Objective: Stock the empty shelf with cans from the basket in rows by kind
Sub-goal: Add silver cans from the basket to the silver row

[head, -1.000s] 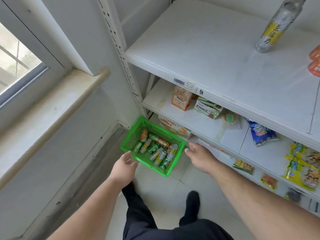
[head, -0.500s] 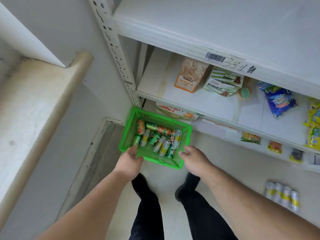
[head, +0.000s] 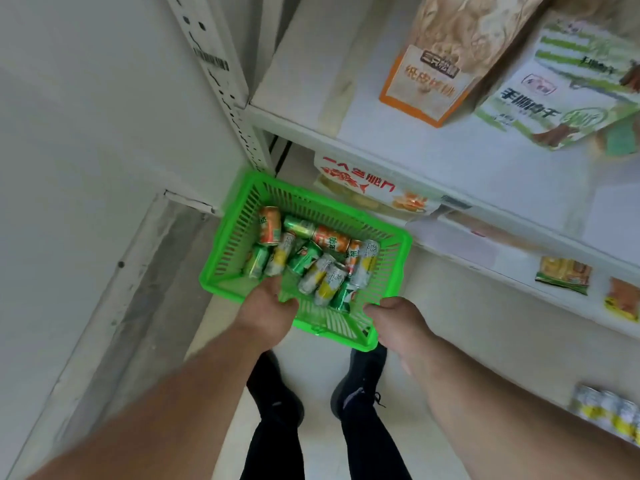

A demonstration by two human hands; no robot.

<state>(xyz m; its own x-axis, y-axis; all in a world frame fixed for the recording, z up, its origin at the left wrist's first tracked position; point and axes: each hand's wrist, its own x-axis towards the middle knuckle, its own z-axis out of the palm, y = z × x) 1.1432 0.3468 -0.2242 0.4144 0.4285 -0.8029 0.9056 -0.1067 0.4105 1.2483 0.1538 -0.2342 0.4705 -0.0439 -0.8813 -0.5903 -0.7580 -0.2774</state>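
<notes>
A person stands over a green plastic basket and looks straight down at it. Both hands are on its near rim. The left hand has a closed grip on the rim at the near left, thumb hooked inside over the edge. The right hand is curled round the near right corner, its fingers folded out of sight beneath. Whether the basket rests on the floor or is lifted clear cannot be told.

The basket holds a loose heap of drink cans lying on their sides: orange ones toward the far wall, green ones and pale ones with yellow labels jumbled toward the near side. None stand upright.

The basket sits in a corner. A grey wall and skirting close it in on the left. Just beyond its far edge rises the white perforated upright of a shelf unit. White shelves run off to the right above the basket's far right corner. On them are a brown and orange snack bag and a white and green packet; a red-lettered packet lies on a lower level, touching or nearly touching the basket's far rim. Small packets sit farther right. A cluster of yellow-labelled cans rests on the floor at the far right. The person's black shoes stand just behind the basket.
</notes>
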